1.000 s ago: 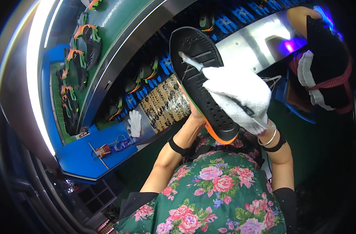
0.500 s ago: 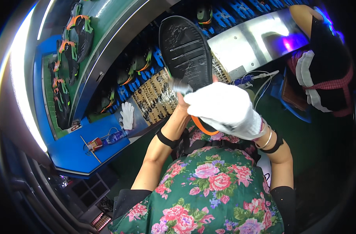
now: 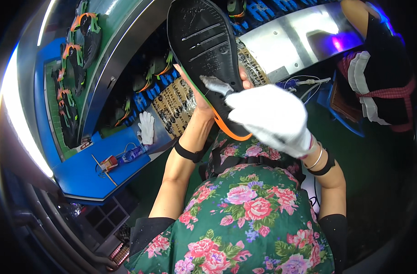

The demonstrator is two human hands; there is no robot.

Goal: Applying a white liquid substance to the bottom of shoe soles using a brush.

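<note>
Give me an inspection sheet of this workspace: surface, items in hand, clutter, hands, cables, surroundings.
Surface: blue tabletop, lower left.
Items in hand: black shoe sole with orange-and-green edge, glossy streaks, held up in the air; brush over it, contact unclear.
Clutter: bottle on its side, small red object, white glove.
Hands: left hand bare, gripping the sole; right hand gloved, holding the brush.
Cables: pale cables near the metal panel.
Surroundings: shoes, upper left; co-worker, right.
</note>
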